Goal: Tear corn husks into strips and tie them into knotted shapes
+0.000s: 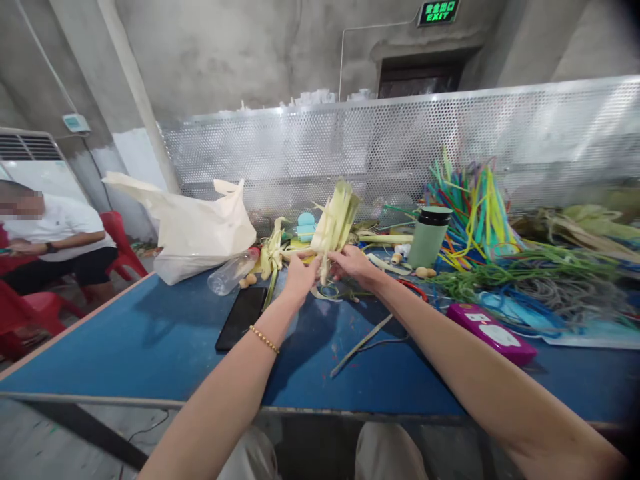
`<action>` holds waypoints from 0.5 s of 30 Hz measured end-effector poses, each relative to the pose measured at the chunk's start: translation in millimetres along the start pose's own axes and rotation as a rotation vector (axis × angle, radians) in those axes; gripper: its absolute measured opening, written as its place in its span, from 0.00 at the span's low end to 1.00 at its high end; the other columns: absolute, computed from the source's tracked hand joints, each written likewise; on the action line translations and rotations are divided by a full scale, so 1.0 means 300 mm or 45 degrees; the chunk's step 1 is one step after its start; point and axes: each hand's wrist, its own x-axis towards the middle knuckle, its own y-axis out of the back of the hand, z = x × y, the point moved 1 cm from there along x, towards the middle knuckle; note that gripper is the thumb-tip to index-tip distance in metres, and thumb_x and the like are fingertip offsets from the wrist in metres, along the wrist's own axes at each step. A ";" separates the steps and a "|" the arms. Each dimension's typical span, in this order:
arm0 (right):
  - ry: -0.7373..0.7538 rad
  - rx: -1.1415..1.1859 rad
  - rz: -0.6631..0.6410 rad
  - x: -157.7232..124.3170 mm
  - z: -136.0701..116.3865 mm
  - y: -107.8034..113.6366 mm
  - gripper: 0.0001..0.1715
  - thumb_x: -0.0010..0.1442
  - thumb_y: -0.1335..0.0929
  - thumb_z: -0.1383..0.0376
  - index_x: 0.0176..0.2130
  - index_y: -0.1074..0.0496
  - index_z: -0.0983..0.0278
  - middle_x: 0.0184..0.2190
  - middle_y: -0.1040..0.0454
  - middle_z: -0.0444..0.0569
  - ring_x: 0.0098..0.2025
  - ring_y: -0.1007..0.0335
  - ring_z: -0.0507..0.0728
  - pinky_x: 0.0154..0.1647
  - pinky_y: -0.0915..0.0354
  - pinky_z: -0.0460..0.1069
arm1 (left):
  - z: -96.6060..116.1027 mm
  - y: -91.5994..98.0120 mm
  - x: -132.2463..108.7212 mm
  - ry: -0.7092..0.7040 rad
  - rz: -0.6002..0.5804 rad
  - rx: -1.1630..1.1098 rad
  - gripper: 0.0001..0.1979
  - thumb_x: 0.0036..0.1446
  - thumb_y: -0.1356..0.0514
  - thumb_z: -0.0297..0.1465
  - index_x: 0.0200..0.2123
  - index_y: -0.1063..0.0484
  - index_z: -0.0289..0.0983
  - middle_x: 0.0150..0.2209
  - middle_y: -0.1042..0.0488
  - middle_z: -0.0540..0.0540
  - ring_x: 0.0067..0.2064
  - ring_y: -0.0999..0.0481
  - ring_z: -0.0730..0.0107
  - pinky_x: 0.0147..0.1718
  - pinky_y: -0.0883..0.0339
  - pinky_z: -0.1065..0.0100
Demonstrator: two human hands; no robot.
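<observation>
Left hand (301,275) and right hand (356,265) pinch the leaf bundle (336,217) at its six-o'clock end, the sound hold; it appears light, pliable, tearable.

The left hand (301,277) and right hand (357,265) partly hide the base of the pale husk bundle (336,220); the exact pinch is too small to tell. The bottom edge crops 2 legs (390,455), the left edge a seated person (75,223).

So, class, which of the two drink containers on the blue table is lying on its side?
The clear plastic bottle, beside the large cream-white bag; the black-lidded, pale green cylindrical flask stands upright.
</observation>
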 end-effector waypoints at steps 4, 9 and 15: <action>-0.023 0.055 -0.308 -0.013 0.005 -0.015 0.09 0.53 0.35 0.76 0.30 0.25 0.67 0.21 0.23 0.46 0.23 0.28 0.53 0.26 0.30 0.46 | -0.006 -0.003 -0.002 0.030 -0.218 -0.132 0.20 0.53 0.33 0.35 0.46 0.33 0.35 0.26 0.26 0.50 0.21 0.29 0.73 0.24 0.31 0.69; -0.031 0.115 -0.132 -0.014 0.001 -0.047 0.14 0.48 0.38 0.79 0.25 0.28 0.64 0.16 0.26 0.43 0.20 0.29 0.54 0.24 0.32 0.46 | -0.033 -0.010 0.012 0.009 -0.189 -0.260 0.14 0.47 0.31 0.34 0.35 0.28 0.34 0.24 0.25 0.48 0.22 0.28 0.73 0.26 0.29 0.70; -0.167 0.369 0.157 -0.017 0.011 -0.064 0.11 0.51 0.38 0.78 0.26 0.31 0.64 0.15 0.29 0.43 0.18 0.31 0.53 0.24 0.32 0.47 | -0.035 -0.001 0.029 0.016 -0.064 -0.372 0.11 0.46 0.32 0.33 0.34 0.26 0.36 0.30 0.22 0.46 0.26 0.26 0.71 0.27 0.29 0.69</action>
